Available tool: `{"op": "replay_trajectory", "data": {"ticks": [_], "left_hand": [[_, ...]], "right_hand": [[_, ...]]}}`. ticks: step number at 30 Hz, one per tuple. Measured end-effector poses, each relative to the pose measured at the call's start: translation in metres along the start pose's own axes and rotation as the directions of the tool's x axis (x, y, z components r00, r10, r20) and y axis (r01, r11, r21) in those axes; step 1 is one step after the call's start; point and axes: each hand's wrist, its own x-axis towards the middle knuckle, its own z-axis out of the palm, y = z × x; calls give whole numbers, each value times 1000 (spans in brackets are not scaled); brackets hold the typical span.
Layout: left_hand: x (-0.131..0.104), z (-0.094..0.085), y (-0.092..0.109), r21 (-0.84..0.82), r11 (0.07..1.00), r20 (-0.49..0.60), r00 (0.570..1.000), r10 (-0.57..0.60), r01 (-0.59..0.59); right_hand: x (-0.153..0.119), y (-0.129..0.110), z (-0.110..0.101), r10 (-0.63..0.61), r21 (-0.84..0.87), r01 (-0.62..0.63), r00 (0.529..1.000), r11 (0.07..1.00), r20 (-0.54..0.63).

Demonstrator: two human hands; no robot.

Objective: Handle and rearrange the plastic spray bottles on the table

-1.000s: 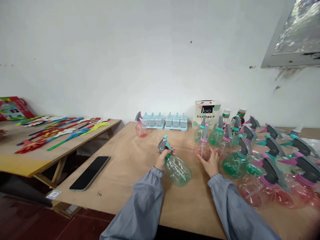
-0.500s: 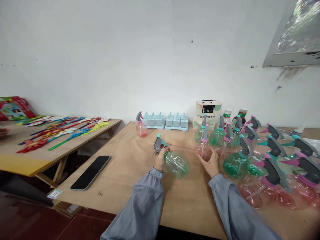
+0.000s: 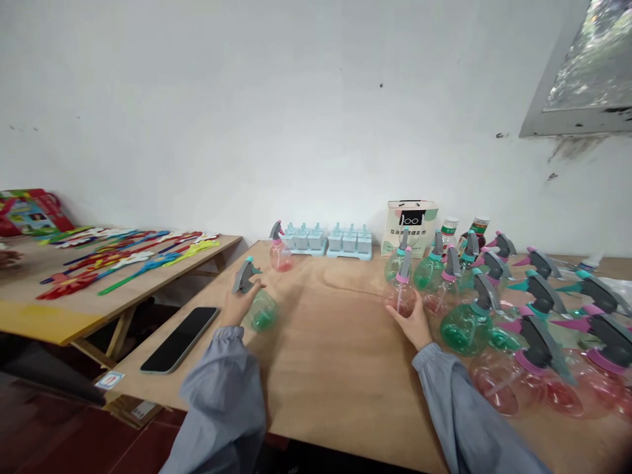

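Note:
My left hand [image 3: 239, 304] is closed around the neck of a green spray bottle [image 3: 261, 312], which tilts with its grey and teal trigger head up at the left. Behind it a pink spray bottle [image 3: 281, 255] stands upright near the back edge. On the right, my right hand [image 3: 413, 321] has its thumb and fingers around the lower body of another pink spray bottle [image 3: 400, 296], which is upright on the table. Several more green and pink spray bottles, one a large green spray bottle [image 3: 467, 326], crowd the table beside and beyond my right hand.
A black phone [image 3: 180, 339] lies at the table's left edge. Two light-blue popsicle moulds [image 3: 349, 245] and a paper bag [image 3: 395, 230] stand along the wall. A second table [image 3: 29, 322] at left holds colourful felt-like flowers [image 3: 62, 286].
My left hand has carried the green spray bottle leftward, away from the table's middle. My right hand stays at the pink bottle, its fingers now closer around it.

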Motion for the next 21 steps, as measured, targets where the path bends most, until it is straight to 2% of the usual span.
{"op": "replay_trajectory", "data": {"ticks": [3,6,8,11,15,21], "left_hand": [[0,-3,-15,88,995,-44,998,47,-43],[-12,-7,-31,230,968,-24,994,110,-101],[-22,-12,-42,375,923,-10,995,94,-84],[-29,-19,-56,531,847,-10,1000,12,-5],[-10,-12,-62,589,808,11,1000,-18,8],[30,19,-57,600,782,-13,980,-200,168]], "right_hand": [[0,1,0,0,14,-1,1000,1000,9],[0,1,-1,-14,25,14,1000,1000,6],[0,2,0,-17,26,17,1000,1000,-4],[-1,5,1,-5,40,5,1000,999,2],[-5,6,1,4,7,-4,1000,1000,25],[-10,5,0,-53,-71,60,995,996,85]]}}
